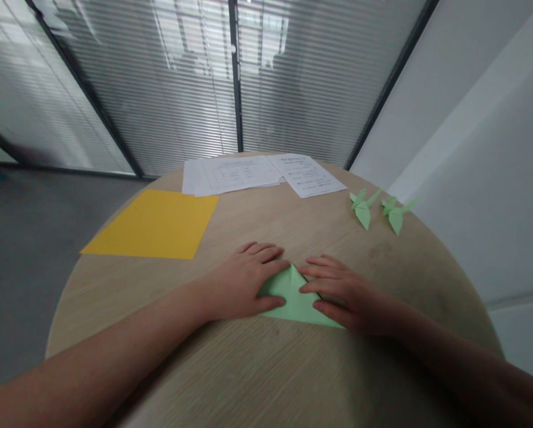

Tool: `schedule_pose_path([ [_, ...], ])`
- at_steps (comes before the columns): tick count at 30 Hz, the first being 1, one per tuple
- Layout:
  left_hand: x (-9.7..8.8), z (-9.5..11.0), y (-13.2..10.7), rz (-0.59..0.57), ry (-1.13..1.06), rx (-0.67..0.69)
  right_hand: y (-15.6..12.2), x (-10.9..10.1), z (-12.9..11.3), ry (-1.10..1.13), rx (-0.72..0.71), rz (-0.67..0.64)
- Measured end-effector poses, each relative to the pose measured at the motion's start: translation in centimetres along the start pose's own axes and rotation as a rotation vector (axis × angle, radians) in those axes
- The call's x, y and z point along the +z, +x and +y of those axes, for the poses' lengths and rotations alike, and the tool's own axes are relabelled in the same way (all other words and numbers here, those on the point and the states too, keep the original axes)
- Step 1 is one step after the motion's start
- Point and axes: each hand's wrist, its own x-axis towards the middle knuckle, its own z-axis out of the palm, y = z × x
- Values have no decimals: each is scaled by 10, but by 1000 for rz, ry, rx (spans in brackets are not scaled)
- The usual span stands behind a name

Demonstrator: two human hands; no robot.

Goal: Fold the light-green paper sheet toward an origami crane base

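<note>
A light green sheet of origami paper (293,300), folded into a triangle, lies on the table with its point away from me and a crease down its middle. Flat over its left side rests my left hand (253,279), fingers stretched out and thumb on the paper. On the right slanting edge, my right hand (342,291) touches the paper with its fingers spread. Both hands are open, and they cover the left and right parts of the triangle.
Round wooden table (248,380). A yellow sheet (159,226) lies at the left, printed papers (235,175) at the far edge. Two folded green paper cranes (362,211) sit at the back right. Glass panels with blinds (181,101) stand behind, a white wall (485,148) at right.
</note>
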Motion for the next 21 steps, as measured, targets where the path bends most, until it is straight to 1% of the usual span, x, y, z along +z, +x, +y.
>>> schedule_pose_path([
  [4,0,0,0,-5,-2,-9,1,0,-1,-6,-1,3],
  [14,-1,-1,0,-5,10,1,3,-1,-3,-28,22,-75],
  [21,-3,1,1,-30,38,-21,4,-3,-2,-44,11,-88],
])
